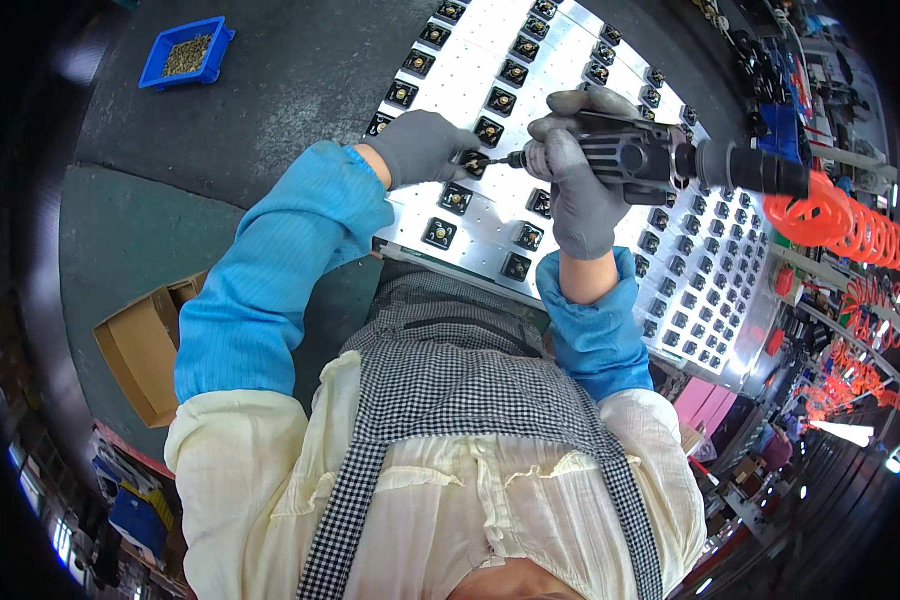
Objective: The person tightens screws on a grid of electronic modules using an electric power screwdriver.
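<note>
I'm watching from afar as a small black square part (475, 166) is sitting on a pale metal panel (498, 210), right at the fingertips of the left grip (418, 150), just off their right-hand side. That gray-gloved grip is reaching in from the left with its fingers bunched and touching the part; I'm not able to tell whether they are pinching anything. The thin bit (503, 161) of a black power driver (635, 158) is coming in from the opposite side, its tip meeting the part at those fingertips. The right grip (582, 195), also gloved in gray, is closing firmly around the front of the driver, so the part is lying to its left, a bit's length beyond the driver's nose.

Around this spot, rows of similar black parts (440, 233) are covering the panel and running on toward the right. The panel is resting on a dark tabletop (290, 60). Farther out, a blue tray (214, 70) is standing at the upper left, holding small brass-colored pieces (186, 55), while an open cardboard box (135, 350) is lying at the lower left. Orange coiled hoses (840, 225) are hanging at the right, near the driver's rear end.
</note>
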Demonstrator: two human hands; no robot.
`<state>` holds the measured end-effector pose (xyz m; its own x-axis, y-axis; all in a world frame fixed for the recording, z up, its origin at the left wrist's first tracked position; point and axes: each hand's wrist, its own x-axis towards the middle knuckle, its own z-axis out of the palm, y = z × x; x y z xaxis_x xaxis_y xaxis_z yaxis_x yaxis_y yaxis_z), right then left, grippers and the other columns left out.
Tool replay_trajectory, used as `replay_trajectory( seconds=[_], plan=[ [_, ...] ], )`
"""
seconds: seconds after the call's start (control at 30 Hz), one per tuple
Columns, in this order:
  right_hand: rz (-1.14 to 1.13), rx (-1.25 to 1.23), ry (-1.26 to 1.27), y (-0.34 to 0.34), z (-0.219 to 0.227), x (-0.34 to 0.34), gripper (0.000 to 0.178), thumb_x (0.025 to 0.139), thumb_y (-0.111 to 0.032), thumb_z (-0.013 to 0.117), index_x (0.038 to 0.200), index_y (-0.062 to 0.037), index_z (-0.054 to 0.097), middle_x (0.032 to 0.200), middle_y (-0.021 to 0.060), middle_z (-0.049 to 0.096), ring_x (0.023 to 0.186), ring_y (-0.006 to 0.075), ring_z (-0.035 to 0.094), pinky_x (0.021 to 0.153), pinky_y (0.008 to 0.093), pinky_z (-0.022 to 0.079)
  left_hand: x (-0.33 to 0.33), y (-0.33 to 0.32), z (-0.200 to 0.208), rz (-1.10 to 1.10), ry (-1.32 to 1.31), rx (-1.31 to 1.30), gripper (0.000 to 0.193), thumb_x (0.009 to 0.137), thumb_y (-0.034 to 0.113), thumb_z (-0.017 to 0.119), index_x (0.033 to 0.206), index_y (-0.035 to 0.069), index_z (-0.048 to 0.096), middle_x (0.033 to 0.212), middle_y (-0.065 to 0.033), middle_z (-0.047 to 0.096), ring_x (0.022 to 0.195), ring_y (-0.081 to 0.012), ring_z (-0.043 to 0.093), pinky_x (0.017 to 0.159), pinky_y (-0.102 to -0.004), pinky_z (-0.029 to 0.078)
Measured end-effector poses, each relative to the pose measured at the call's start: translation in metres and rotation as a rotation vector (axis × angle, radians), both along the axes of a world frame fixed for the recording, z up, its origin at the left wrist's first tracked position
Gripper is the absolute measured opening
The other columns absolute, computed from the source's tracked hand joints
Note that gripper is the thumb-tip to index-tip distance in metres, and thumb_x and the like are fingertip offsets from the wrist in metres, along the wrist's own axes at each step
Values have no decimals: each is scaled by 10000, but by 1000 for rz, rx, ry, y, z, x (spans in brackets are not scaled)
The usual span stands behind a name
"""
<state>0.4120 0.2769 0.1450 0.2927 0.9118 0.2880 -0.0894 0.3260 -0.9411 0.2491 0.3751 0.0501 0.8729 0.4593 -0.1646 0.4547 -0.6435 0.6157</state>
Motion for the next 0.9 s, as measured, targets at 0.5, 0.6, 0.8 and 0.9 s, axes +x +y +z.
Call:
replay_trajectory(
  seconds=[0.5, 0.6, 0.8, 0.9],
  plan=[
    [-74, 176, 246, 20, 9, 25, 489, 857, 101, 579, 1296, -86, 468, 1106, 140, 593, 877, 190, 648, 620, 280, 553, 8, 30, 20, 172, 11, -156, 453, 805, 311, 724, 1215, 143, 631, 906, -109, 708, 885, -296, 684, 799, -414, 535],
    [-99, 142, 219, 26, 1, 23, 500, 860, 104, 574, 1312, -82, 466, 1102, 140, 596, 881, 196, 650, 612, 284, 547, 18, 32, -14, 135, -108, 7, 487, 784, 277, 763, 1232, 143, 625, 784, -73, 652, 738, -243, 647, 681, -379, 517],
    [-58, 108, 162, 28, -5, 21, 451, 876, 55, 559, 1298, -86, 488, 1088, 121, 596, 909, 225, 645, 670, 340, 549, 27, 34, -17, 96, -20, -20, 458, 790, 311, 756, 1204, 156, 636, 849, -93, 682, 812, -264, 673, 722, -392, 532],
    [-67, 99, 211, 28, -9, 19, 454, 875, 57, 559, 1301, -82, 486, 1084, 127, 598, 902, 230, 649, 653, 336, 549, 27, 36, -17, 73, -20, 5, 445, 793, 317, 754, 1194, 160, 642, 892, -103, 698, 832, -272, 678, 731, -394, 534]
  ],
)
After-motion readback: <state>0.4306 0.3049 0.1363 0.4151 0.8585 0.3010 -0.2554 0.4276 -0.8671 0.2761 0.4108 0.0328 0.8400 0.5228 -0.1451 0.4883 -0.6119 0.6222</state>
